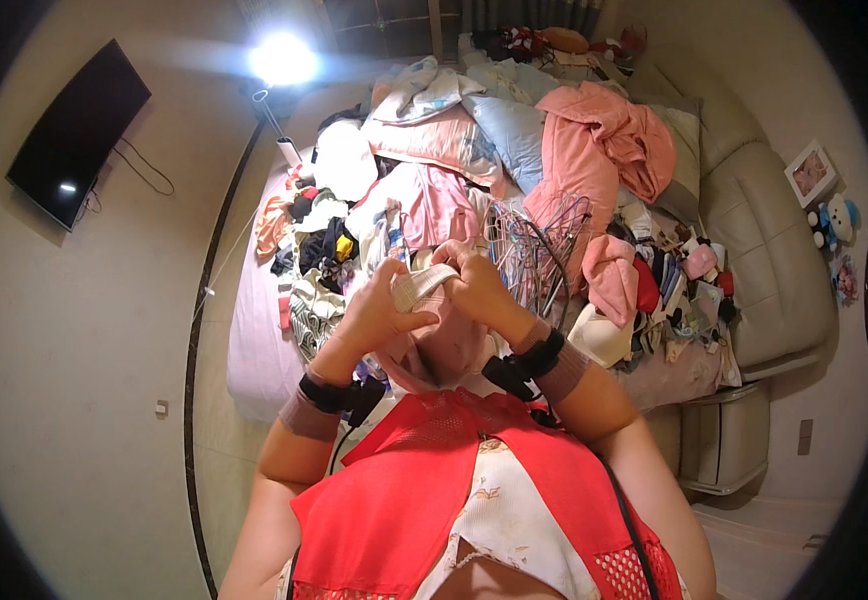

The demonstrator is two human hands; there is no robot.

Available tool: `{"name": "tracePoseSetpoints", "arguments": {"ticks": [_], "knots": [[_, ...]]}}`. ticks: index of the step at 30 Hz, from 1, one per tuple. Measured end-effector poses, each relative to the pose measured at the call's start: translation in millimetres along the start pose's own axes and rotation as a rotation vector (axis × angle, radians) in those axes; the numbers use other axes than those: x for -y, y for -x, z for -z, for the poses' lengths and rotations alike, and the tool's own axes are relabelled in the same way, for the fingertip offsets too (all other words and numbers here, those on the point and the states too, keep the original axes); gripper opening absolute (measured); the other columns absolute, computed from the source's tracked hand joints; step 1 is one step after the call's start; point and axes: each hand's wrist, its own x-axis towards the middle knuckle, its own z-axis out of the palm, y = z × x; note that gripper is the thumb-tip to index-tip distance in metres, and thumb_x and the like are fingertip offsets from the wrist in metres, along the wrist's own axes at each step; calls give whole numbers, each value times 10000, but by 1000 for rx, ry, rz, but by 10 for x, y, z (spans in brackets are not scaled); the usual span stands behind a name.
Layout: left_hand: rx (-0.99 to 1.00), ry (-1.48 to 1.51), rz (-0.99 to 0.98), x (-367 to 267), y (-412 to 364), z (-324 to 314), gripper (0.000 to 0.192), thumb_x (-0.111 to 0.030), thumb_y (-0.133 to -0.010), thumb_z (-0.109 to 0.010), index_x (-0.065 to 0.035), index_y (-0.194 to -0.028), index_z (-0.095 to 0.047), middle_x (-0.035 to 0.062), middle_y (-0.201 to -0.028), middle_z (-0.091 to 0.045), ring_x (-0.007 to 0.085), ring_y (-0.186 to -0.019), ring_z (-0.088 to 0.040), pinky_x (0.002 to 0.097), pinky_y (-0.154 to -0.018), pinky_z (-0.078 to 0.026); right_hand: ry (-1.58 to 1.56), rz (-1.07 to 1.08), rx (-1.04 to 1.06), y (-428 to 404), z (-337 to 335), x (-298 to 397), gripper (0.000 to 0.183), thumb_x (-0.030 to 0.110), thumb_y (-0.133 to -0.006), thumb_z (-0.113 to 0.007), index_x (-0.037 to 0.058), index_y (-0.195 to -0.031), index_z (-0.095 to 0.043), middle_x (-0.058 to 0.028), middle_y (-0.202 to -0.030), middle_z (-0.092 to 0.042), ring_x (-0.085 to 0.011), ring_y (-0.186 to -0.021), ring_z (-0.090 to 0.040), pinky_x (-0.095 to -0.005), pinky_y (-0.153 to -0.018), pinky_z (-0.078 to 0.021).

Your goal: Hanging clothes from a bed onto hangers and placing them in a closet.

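Between both hands a pale pink garment (445,330) is held up by a light checked band (422,286) along its upper edge. My left hand (375,311) grips the band's left end, its thumb pointing inward across the cloth. The other end is pinched in the fingers of my right hand (479,289). The garment hangs down in front of my body, and its lower part is partly hidden by the red vest I wear. Just beyond my hands lies a pink cloth (441,206) on the heap. A tangle of wire hangers (535,251) lies right of my right hand.
The bed (261,352) is piled with clothes. A pink quilt (580,142) and a blue pillow (505,139) lie farther back. Right of the hangers sits a cream bra (602,334). A bright lamp (284,60) stands at the far left; a leather headboard (764,247) runs along the right.
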Motion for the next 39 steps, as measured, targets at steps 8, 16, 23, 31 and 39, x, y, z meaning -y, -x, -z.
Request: {"name": "tracePoseSetpoints", "arguments": {"ticks": [8, 16, 23, 31, 39], "knots": [[-336, -420, -184, 652, -139, -122, 370, -61, -704, -618, -92, -1069, -568, 188, -927, -640, 411, -907, -605, 479, -786, -475, 159, 182, -48, 22, 82, 59, 232, -11, -814, -583, -8, -1037, -648, -139, -927, -686, -222, -878, -666, -314, -809, -505], [-518, -467, -299, 760, -130, -33, 266, -78, -876, -573, -89, -1129, -657, 135, -1066, -648, 341, -1028, -596, 430, -887, -478, 157, 129, -19, 86, 191, -21, 236, -10, -765, -637, 12, -994, -691, -145, -950, -678, -276, -909, -663, -333, -814, -507], [-400, 24, -213, 391, -93, 378, 214, -35, -834, -537, -36, -1007, -664, 145, -848, -678, 257, -778, -653, 325, -719, -489, 451, 207, -133, 124, 248, -427, 224, 68, -764, -604, 38, -964, -699, -150, -912, -625, -329, -911, -618, -379, -794, -499], [-730, -214, -465, -221, -130, 1077, 254, 6, -842, -529, -57, -1039, -676, 152, -929, -660, 298, -842, -628, 343, -806, -493, 75, 43, -57, -207, 752, 502, 276, 166, -867, -523, 40, -1042, -696, -199, -859, -661, -308, -805, -666, -391, -717, -513], [-694, -210, -463, 36, -198, 1162, 236, 28, -813, -527, 15, -1028, -623, 117, -955, -652, 244, -906, -617, 324, -843, -467, -139, 122, -66, -120, 736, 594, 330, -20, -842, -560, 2, -1164, -625, -61, -856, -688, -125, -766, -648, -279, -678, -537]]}}
